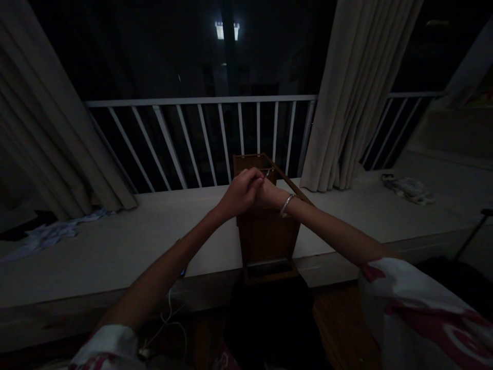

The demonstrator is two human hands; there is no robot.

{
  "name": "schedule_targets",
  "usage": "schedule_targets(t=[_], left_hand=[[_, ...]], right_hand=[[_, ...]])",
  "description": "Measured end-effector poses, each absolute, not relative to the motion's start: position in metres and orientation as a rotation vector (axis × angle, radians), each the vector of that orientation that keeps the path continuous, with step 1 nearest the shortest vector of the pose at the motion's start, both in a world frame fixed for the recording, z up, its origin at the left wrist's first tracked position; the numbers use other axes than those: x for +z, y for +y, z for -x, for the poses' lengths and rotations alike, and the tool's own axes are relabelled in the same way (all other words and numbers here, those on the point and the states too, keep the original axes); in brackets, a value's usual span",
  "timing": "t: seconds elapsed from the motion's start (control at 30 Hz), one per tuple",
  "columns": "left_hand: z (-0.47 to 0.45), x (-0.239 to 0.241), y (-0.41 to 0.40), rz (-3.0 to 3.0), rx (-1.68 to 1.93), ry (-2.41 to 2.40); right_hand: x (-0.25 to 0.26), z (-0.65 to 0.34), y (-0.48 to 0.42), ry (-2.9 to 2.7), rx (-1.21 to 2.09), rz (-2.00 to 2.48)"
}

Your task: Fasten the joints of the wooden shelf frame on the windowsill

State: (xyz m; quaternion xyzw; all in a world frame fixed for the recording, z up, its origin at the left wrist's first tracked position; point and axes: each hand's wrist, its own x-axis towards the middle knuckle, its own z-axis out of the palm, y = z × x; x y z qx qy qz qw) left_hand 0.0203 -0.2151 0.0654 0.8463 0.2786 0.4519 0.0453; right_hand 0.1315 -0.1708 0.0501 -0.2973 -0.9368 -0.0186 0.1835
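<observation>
My left hand and my right hand meet in front of me, fingers curled and touching. A small thin pale strip shows just beyond the fingertips; its kind is too dark and small to tell. What lies between the fingers is hidden. My right wrist wears a silver bracelet. Behind and below the hands stands a brown wooden box-like case, with a raised wooden frame at its far end and an open framed part at the near end. The hands cover part of it.
The case stands by a pale window ledge. White railings and curtains are behind it. Crumpled cloth lies at left, a bundled item at right. A white cable hangs below the ledge.
</observation>
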Motion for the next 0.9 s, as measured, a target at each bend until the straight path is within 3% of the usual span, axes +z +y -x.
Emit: schedule_targets(t=[0.1, 0.4, 0.53, 0.8, 0.9], left_hand=[[-0.010, 0.060, -0.208, -2.555, 1.426, 0.900], [0.034, 0.024, -0.167, -1.888, 1.614, 1.143], [0.041, 0.016, -0.164, -1.706, 1.530, 1.138], [0.040, 0.012, -0.180, -1.538, 1.351, 1.092], [0.044, 0.012, -0.188, -1.435, 1.265, 1.045]], right_hand=[[0.046, -0.136, -0.168, -2.685, -0.282, 0.984], [0.051, -0.153, -0.156, -2.348, -0.139, 1.016], [0.048, -0.145, -0.152, -2.273, -0.086, 0.868], [0.045, -0.131, -0.153, -2.515, -0.444, 0.699], [0.043, -0.131, -0.152, -2.525, -0.401, 0.675]])
